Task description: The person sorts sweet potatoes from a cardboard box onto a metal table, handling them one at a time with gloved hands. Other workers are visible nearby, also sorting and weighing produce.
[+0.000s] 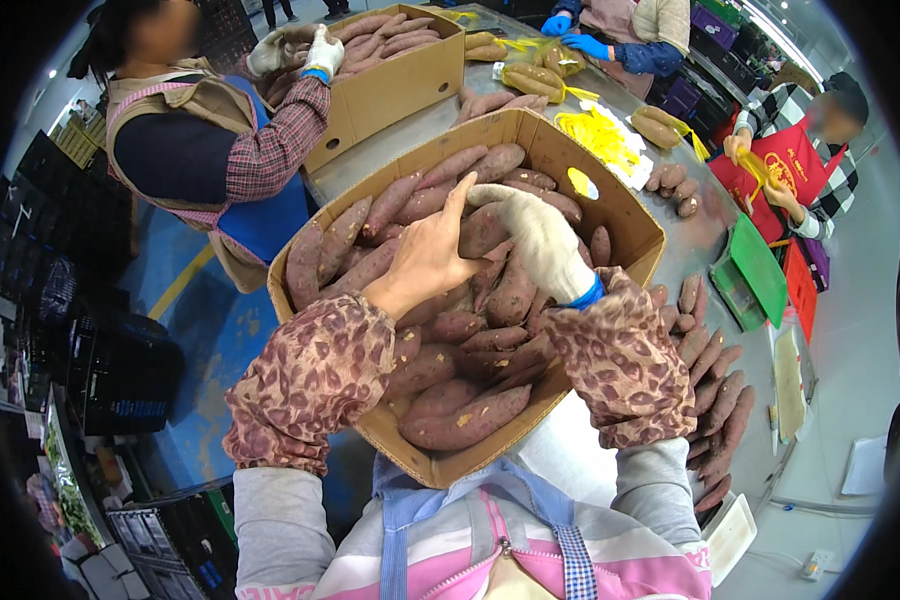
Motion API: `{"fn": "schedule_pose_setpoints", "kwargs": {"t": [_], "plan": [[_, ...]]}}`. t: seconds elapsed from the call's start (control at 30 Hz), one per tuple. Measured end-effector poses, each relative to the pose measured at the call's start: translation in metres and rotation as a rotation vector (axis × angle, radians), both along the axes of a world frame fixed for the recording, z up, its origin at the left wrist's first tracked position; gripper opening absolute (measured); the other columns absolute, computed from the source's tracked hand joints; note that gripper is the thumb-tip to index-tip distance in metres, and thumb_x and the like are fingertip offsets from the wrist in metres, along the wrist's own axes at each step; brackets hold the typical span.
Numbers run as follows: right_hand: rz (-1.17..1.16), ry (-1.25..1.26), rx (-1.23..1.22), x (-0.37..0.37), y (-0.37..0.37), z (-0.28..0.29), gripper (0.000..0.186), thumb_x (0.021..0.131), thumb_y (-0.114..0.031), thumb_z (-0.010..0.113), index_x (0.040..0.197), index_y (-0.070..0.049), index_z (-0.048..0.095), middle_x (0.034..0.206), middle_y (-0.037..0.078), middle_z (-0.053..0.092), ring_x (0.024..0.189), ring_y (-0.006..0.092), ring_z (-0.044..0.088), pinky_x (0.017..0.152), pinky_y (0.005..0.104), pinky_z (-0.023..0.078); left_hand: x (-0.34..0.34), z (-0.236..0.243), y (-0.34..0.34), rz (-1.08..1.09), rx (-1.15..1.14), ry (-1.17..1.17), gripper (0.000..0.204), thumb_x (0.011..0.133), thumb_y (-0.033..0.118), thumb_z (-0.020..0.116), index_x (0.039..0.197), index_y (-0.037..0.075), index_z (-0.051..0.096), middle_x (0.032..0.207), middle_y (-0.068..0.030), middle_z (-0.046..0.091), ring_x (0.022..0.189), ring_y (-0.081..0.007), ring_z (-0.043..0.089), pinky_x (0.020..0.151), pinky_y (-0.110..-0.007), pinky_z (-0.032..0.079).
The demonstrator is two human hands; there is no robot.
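Observation:
A cardboard box [310, 235] full of reddish-purple sweet potatoes [467, 418] stands right in front of me. Over its middle is my left hand [428, 250], bare, with its forefinger stretched away from me and its thumb spread to the right. My right hand [535, 235], in a whitish knitted glove with a blue cuff, reaches in from the right, its fingertips bent close to the left forefinger. One sweet potato [483, 230] lies between the two hands. The glove is slightly blurred and hides part of it, so whether the right fingers grip it is unclear.
Left, a person in a plaid sleeve handles sweet potatoes at another box [385, 110]. Loose sweet potatoes [720, 410], a green crate [752, 272] and yellow net bags [600, 140] lie to the right on the metal table [685, 245]. Other people work across and to the right.

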State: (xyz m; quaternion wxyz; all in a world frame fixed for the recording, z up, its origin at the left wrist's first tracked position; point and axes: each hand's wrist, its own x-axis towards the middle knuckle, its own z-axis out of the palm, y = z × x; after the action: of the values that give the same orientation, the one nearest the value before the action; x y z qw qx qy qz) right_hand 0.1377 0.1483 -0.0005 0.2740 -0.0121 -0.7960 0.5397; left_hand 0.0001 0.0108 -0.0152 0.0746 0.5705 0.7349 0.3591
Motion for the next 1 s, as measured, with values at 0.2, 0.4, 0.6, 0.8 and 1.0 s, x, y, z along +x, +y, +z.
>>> {"fn": "schedule_pose_setpoints", "kwargs": {"t": [0.2, 0.4, 0.6, 0.8, 1.0], "plan": [[0.028, -0.116, -0.545, -0.006, 0.018, -0.011, 0.054, 0.108, -0.040, 0.040, 0.144, 0.001, 0.047, 0.119, 0.013, 0.065, 0.105, 0.0207, 0.065, 0.091, 0.0312, 0.050, -0.009, 0.007, 0.002, -0.064, 0.029, -1.114, 0.065, 0.091, 0.034, 0.073, 0.136, -0.002, 0.043, 0.125, -0.0142, 0.060, 0.112, -0.0229, 0.062, 0.093, -0.042, 0.054], [-0.014, -0.179, -0.227, -0.005, 0.011, -0.015, 0.057, 0.099, -0.042, 0.057, 0.146, -0.009, 0.048, 0.117, 0.011, 0.069, 0.100, 0.0227, 0.069, 0.083, 0.0337, 0.054, -0.012, 0.018, -0.002, -0.018, 0.157, -1.464, 0.055, 0.104, 0.049, 0.042, 0.134, 0.004, 0.053, 0.129, -0.0115, 0.064, 0.112, -0.0252, 0.065, 0.087, -0.045, 0.057], [-0.236, -0.272, 0.488, -0.004, -0.002, -0.005, 0.081, 0.077, -0.049, 0.076, 0.144, -0.012, 0.051, 0.125, 0.020, 0.066, 0.116, 0.0364, 0.063, 0.097, 0.0410, 0.050, -0.013, 0.003, 0.003, 0.023, 0.153, -1.445, 0.051, 0.106, 0.046, 0.040, 0.135, 0.006, 0.052, 0.125, -0.0116, 0.064, 0.115, -0.0257, 0.063, 0.095, -0.046, 0.052], [-0.149, -0.129, -0.281, -0.005, 0.014, -0.006, 0.045, 0.094, -0.027, 0.063, 0.129, 0.002, 0.063, 0.112, 0.009, 0.069, 0.099, 0.0139, 0.063, 0.089, 0.0315, 0.051, -0.026, -0.006, 0.010, 0.233, 0.300, -1.098, 0.058, 0.095, 0.045, 0.062, 0.133, 0.002, 0.051, 0.126, -0.0162, 0.058, 0.120, -0.0300, 0.055, 0.099, -0.045, 0.046], [-0.171, -0.298, -0.546, 0.002, 0.019, -0.004, 0.039, 0.100, -0.032, 0.058, 0.123, -0.001, 0.062, 0.097, 0.010, 0.070, 0.090, 0.0187, 0.070, 0.070, 0.0252, 0.058, -0.022, 0.010, -0.003, -0.149, 0.178, 0.032, 0.076, 0.075, 0.044, 0.081, 0.134, 0.006, 0.051, 0.124, -0.0199, 0.060, 0.117, -0.0369, 0.055, 0.103, -0.044, 0.044]]}}
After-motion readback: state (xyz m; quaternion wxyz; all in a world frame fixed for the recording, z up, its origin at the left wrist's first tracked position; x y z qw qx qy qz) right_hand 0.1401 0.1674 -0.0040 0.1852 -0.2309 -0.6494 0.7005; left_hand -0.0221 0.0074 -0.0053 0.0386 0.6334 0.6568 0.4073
